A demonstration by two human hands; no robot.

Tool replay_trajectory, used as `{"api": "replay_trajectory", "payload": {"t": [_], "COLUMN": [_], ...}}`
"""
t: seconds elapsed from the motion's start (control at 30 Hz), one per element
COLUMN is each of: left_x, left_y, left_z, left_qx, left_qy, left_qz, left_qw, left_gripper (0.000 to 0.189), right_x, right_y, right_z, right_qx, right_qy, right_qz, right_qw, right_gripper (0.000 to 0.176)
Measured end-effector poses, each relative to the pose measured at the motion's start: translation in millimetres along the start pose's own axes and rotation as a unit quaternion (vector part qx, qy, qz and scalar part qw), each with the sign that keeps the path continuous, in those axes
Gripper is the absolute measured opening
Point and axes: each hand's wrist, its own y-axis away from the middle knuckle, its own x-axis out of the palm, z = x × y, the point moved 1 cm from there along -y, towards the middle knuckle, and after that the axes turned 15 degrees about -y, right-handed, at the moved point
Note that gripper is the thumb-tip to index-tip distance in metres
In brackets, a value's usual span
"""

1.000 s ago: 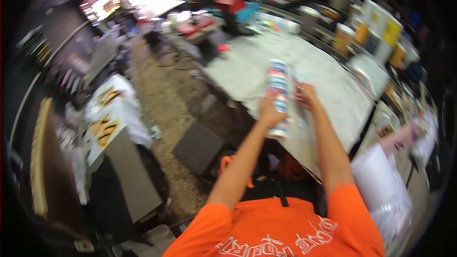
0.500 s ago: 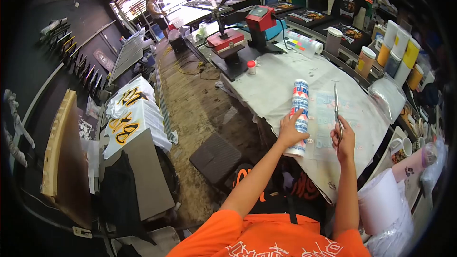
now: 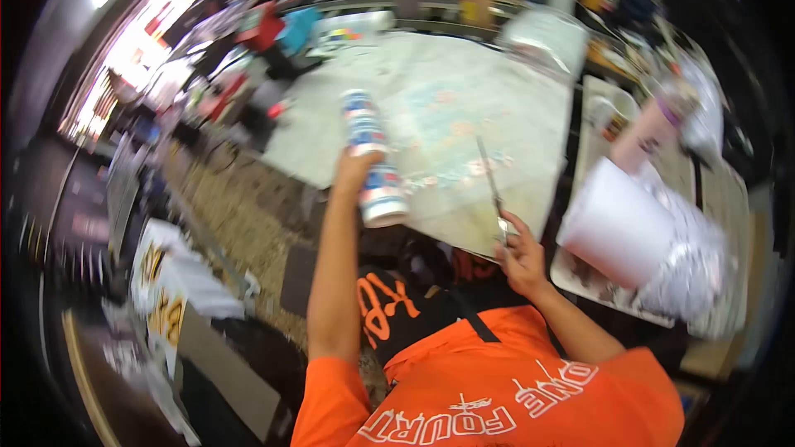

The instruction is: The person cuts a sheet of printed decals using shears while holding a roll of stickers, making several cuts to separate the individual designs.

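Left hand (image 3: 354, 170): fingers curled over a white cylindrical roll printed in red and blue (image 3: 367, 126). The roll lies lengthwise at the near left edge of the pale cloth-covered worktable (image 3: 464, 91). Right hand (image 3: 520, 258): fingers closed around the handles of slim metal scissors (image 3: 489, 180), blades pointing away over the cloth. A wide plain white roll (image 3: 614, 232) sits just to the right. The frame is blurred, so finer finger detail is unclear.

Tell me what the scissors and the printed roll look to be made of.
The scissors in the right hand: thin grey blades, likely metal, dull sheen. The printed roll in the left hand: wound sheet, paper or film, with red and blue print; blur hides the finish.
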Motion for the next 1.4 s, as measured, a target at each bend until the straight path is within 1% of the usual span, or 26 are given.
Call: {"api": "replay_trajectory", "payload": {"t": [0.03, 0.1, 0.23, 0.3, 0.37, 0.43, 0.5, 0.53, 0.57, 0.63, 0.67, 0.7, 0.73, 0.77, 0.83, 0.93, 1.0, 1.07, 1.1, 1.13, 1.17, 1.23, 1.3, 1.33, 1.37, 1.4], "left_x": [3, 16, 51, 74, 101, 130, 158, 169, 181, 195, 202, 203, 203, 203, 197, 174, 140, 89, 70, 52, 36, 35, 40, 41, 39, 38], "left_y": [14, 23, 34, 31, 23, 12, -5, -1, -10, -10, -11, -5, 2, 5, 6, 3, 2, -8, -7, 2, 11, 27, 35, 34, 34, 36], "left_z": [-22, -46, -97, -117, -127, -125, -107, -106, -93, -81, -74, -76, -80, -80, -80, -68, -44, 2, 4, 3, 0, -14, -17, -5, -1, -3], "left_qx": [0.018, 0.063, 0.109, 0.097, 0.084, 0.083, 0.066, 0.051, 0.052, 0.035, 0.033, 0.023, 0.014, 0.011, 0.055, 0.019, 0.028, 0.087, 0.083, 0.066, 0.049, 0.015, 0.025, 0.083, 0.082, 0.057], "left_qy": [0.062, 0.075, 0.096, 0.182, 0.217, 0.16, 0.14, 0.123, 0.093, -0.041, -0.04, -0.144, -0.246, -0.247, -0.327, -0.307, -0.294, -0.354, -0.361, -0.212, -0.052, -0.057, -0.276, -0.383, -0.38, -0.334], "left_qz": [0.012, -0.034, 0.028, 0.097, 0.114, 0.065, 0.026, 0.001, -0.027, -0.104, -0.1, -0.152, -0.202, -0.2, -0.232, -0.214, -0.24, -0.325, -0.324, -0.245, -0.165, -0.16, -0.19, -0.24, -0.244, -0.21], "left_qw": [0.998, 0.995, 0.989, 0.974, 0.966, 0.982, 0.988, 0.991, 0.994, 0.993, 0.994, 0.978, 0.948, 0.948, 0.915, 0.927, 0.925, 0.873, 0.87, 0.944, 0.984, 0.985, 0.942, 0.888, 0.888, 0.917], "left_gripper": [0.047, 0.04, 0.039, 0.039, 0.04, 0.054, 0.073, 0.088, 0.094, 0.1, 0.1, 0.1, 0.1, 0.1, 0.11, 0.113, 0.111, 0.1, 0.1, 0.095, 0.09, 0.086, 0.096, 0.101, 0.101, 0.103], "right_x": [1, -1, -4, -4, -2, -2, -2, -1, -1, -1, -1, -1, 0, 0, 1, -1, -3, -2, -2, -1, 0, -2, -2, -2, -2, -2], "right_y": [-1, -2, 1, 0, 2, 2, 2, 1, 0, 0, 1, 1, 1, 1, 1, 0, 2, -1, 0, 2, 1, 0, 1, 1, 0, -2], "right_z": [-7, -31, -34, -33, -36, -34, -34, -34, -33, -30, -29, -29, -30, -31, -32, -34, -31, -29, -29, -29, -29, -33, -33, -31, -29, -30], "right_qx": [-0.035, -0.097, -0.112, -0.114, -0.131, -0.132, -0.14, -0.141, -0.155, -0.165, -0.157, -0.148, -0.151, -0.147, -0.158, -0.153, -0.135, -0.12, -0.123, -0.124, -0.128, -0.135, -0.124, -0.112, -0.1, -0.102], "right_qy": [0.005, -0.007, -0.041, -0.031, -0.043, -0.025, -0.017, -0.016, 0.0, 0.018, 0.031, 0.044, 0.042, 0.042, 0.041, 0.043, 0.047, 0.044, 0.041, 0.04, 0.041, 0.049, 0.042, 0.035, 0.026, 0.027], "right_qz": [0.001, -0.007, -0.029, -0.034, -0.044, -0.054, -0.06, -0.06, -0.062, -0.07, -0.07, -0.069, -0.068, -0.069, -0.065, -0.06, -0.059, -0.063, -0.066, -0.062, -0.054, -0.033, -0.019, -0.02, -0.023, -0.021], "right_qw": [0.999, 0.995, 0.992, 0.992, 0.989, 0.989, 0.988, 0.988, 0.986, 0.984, 0.985, 0.986, 0.985, 0.986, 0.984, 0.986, 0.988, 0.99, 0.989, 0.99, 0.989, 0.989, 0.991, 0.993, 0.994, 0.994], "right_gripper": [0.06, 0.057, 0.052, 0.05, 0.048, 0.047, 0.046, 0.046, 0.045, 0.044, 0.044, 0.044, 0.044, 0.044, 0.043, 0.044, 0.044, 0.044, 0.044, 0.043, 0.043, 0.044, 0.044, 0.043, 0.043, 0.043]}}
